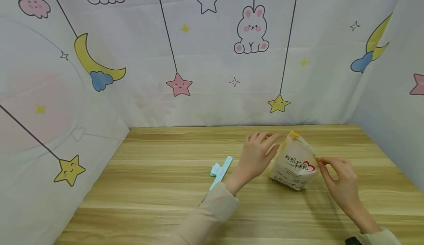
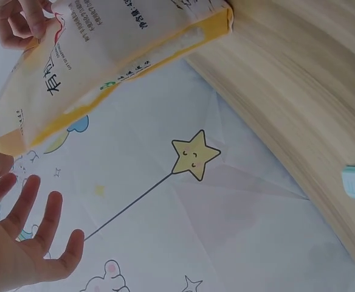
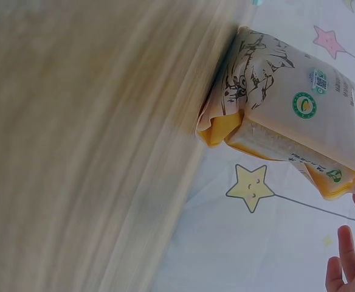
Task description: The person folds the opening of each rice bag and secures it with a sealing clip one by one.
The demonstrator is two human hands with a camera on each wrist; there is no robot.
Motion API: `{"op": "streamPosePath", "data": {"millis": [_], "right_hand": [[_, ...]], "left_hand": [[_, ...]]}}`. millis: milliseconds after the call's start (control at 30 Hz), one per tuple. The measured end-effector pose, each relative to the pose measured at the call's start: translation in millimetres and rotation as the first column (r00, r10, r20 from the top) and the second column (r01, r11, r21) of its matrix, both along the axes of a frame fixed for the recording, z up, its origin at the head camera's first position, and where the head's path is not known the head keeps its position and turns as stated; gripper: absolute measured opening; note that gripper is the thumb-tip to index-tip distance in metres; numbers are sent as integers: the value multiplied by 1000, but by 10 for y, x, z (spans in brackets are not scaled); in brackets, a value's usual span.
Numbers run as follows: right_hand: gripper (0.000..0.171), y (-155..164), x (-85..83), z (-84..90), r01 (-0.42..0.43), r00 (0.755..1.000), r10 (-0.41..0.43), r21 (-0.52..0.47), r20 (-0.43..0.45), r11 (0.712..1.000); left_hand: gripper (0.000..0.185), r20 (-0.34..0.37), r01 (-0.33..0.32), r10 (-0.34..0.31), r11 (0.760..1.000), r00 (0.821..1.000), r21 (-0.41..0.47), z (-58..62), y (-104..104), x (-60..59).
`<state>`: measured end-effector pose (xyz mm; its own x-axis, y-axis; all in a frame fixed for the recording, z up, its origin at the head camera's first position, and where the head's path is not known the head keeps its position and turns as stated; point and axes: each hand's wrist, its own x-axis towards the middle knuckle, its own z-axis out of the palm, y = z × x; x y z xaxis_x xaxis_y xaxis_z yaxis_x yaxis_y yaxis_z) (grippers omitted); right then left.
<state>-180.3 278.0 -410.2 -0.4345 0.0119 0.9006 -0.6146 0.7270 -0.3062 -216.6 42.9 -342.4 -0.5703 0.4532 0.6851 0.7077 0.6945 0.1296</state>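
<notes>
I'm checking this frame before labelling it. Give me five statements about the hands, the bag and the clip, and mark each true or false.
1. The bag stands on the wooden table. True.
2. The right hand pinches the bag's upper corner. True.
3. The left hand holds the light blue clip. False: the clip lies on the table beside the left forearm, untouched.
4. The left hand's fingers are spread open next to the bag. True.
5. The bag is plain blue with no print. False: it is pale with yellow edges, dark characters and a red heart.
</notes>
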Motion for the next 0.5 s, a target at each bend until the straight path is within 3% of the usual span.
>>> {"op": "streamPosePath", "data": {"millis": [500], "right_hand": [[10, -24, 16, 22, 9, 1000, -8, -10, 19, 1000]], "left_hand": [[18, 37, -15, 12, 996, 999, 90, -216, -276, 63]]}}
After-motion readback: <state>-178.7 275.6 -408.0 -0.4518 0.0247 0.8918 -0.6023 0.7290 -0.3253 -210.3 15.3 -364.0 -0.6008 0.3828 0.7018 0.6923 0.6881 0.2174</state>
